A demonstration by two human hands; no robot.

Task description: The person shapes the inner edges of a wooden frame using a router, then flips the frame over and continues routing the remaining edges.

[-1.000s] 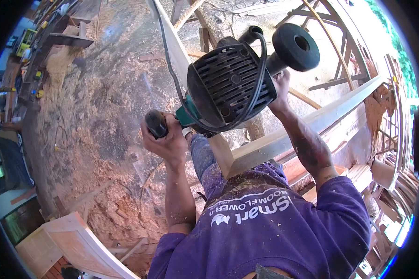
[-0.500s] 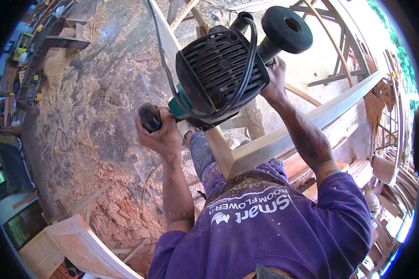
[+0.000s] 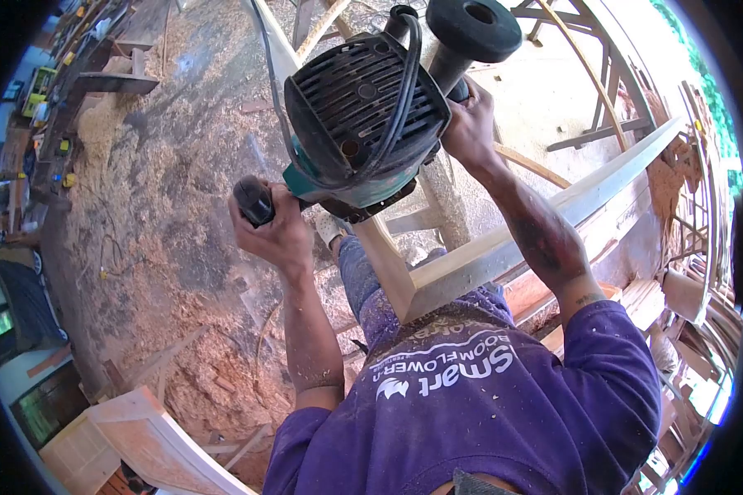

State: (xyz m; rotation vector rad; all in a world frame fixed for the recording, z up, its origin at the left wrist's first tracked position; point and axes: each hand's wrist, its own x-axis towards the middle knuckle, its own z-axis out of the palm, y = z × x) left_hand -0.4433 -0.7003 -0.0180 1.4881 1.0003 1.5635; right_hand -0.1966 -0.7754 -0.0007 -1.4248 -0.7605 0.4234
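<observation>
A black and teal router [image 3: 359, 103] sits over one rail of a pale wooden frame [image 3: 462, 272], whose mitred corner points at my waist. My left hand [image 3: 279, 238] is closed around the router's black side handle. On the opposite side my right hand [image 3: 473, 128] grips the other handle, partly hidden behind the router body and its large round black knob [image 3: 475, 29]. The black power cord [image 3: 400, 107] loops over the vented motor housing and runs off along the rail. The router's base and bit are out of sight under the motor.
Wood shavings [image 3: 198, 256] cover the floor. A wooden panel [image 3: 153, 437] stands at lower left, and a low wooden bench [image 3: 115, 82] at upper left. Timber trestles [image 3: 611, 74] stand at upper right, with stacked wood [image 3: 685, 346] along the right side.
Both hands and the router have shifted a little left and away from my body along the rail. The frame stays where it was.
</observation>
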